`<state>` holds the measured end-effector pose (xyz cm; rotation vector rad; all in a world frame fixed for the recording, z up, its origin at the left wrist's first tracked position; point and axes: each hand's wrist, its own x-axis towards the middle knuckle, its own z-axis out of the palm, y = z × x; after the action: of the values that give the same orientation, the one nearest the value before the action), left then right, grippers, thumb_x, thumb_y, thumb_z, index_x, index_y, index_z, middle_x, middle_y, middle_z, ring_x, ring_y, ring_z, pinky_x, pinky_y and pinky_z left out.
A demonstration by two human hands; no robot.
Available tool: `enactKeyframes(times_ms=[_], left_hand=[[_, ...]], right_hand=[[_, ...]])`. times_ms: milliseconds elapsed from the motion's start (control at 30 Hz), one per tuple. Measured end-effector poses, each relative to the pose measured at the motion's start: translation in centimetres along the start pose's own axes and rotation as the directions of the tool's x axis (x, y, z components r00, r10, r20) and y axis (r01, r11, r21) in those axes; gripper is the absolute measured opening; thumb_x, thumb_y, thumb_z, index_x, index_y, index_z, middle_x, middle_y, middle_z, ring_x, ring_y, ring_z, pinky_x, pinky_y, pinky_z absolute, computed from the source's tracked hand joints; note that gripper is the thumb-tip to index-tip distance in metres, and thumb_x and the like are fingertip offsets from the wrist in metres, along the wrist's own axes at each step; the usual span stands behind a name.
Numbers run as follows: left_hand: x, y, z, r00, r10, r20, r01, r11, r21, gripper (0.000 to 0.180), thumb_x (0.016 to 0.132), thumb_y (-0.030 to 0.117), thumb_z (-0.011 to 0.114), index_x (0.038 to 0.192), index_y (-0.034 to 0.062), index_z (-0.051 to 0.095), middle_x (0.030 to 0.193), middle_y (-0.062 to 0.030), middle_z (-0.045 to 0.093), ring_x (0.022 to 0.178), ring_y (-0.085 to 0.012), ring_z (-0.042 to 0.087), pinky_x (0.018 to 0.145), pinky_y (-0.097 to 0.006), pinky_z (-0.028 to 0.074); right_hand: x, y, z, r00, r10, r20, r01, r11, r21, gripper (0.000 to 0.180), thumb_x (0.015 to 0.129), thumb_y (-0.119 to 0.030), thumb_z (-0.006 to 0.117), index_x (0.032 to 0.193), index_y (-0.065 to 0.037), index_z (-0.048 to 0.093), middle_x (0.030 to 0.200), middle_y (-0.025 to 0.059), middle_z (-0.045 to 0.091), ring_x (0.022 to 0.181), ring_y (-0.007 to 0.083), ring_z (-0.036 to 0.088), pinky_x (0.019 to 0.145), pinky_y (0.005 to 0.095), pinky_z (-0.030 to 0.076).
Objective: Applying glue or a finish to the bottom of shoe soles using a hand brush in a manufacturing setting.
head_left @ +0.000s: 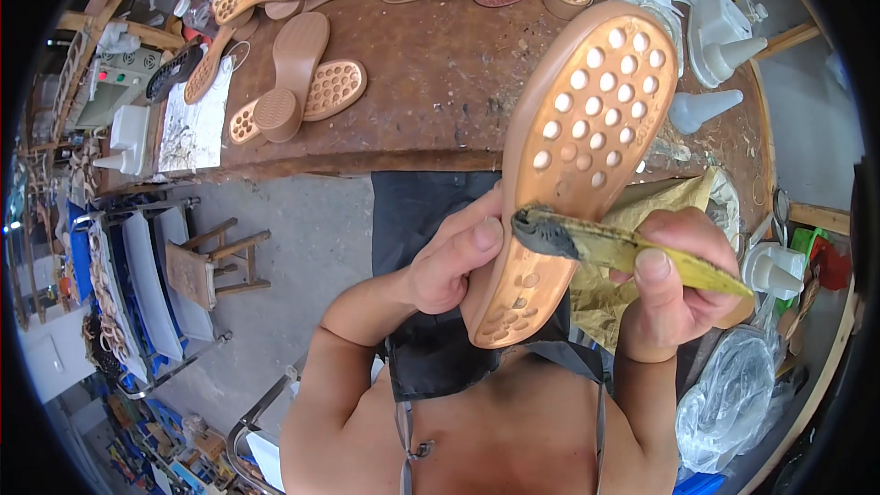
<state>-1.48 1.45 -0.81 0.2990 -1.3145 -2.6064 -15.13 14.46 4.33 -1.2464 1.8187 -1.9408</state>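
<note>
My left hand (458,252) grips a tan shoe sole (587,119) by its edge near the narrow waist. The sole is tilted upright, its hollowed inner side facing me, with rows of round holes in the wide front part and shallower ones at the heel end. In my right hand (674,280) is a brush (623,247) with a flat yellowish handle, pinched between thumb and fingers. Its dark, matted bristle end touches the sole's waist, close to my left thumb. Part of my left fingers is hidden behind the sole.
Several more tan soles (302,73) lie on the brown worktable (403,73), many along its far side. White nozzle bottles (720,41) stand at right. Crumpled brown paper (632,211) and a clear plastic bag (733,385) are near my right arm. A wooden stool (215,261) stands left.
</note>
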Motion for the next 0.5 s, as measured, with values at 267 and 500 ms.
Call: enactKeyframes(times_ms=[267, 500], left_hand=[[0.2, 1.5, -0.1, 0.993, 0.087, 0.083, -0.073, 0.985, -0.159, 0.078, 0.086, 0.053, 0.040, 0.138, -0.0019, 0.019, 0.129, -0.0227, 0.043, 0.110, -0.0349, 0.054, 0.085, -0.038, 0.049], [-0.1, 2.0, -0.7, 0.984, 0.172, 0.055, -0.159, 0.970, -0.182, 0.069, 0.091, 0.047, 0.033, 0.138, -0.0013, 0.021, 0.129, -0.0228, 0.044, 0.111, -0.0331, 0.053, 0.086, -0.038, 0.049]], right_hand=[[-2.1, -1.1, 0.7, 0.981, -0.147, 0.126, 0.162, 0.980, -0.114, 0.019, 0.071, -0.003, 0.069, 0.087, 0.002, 0.060, 0.067, 0.0099, 0.062, 0.050, 0.0199, 0.057, 0.050, 0.0282, 0.048], [-3.4, -0.8, 1.9, 0.948, -0.236, 0.212, 0.243, 0.970, -0.010, 0.025, 0.073, -0.001, 0.067, 0.093, 0.005, 0.055, 0.068, 0.0129, 0.059, 0.045, 0.0202, 0.054, 0.043, 0.0303, 0.048]])
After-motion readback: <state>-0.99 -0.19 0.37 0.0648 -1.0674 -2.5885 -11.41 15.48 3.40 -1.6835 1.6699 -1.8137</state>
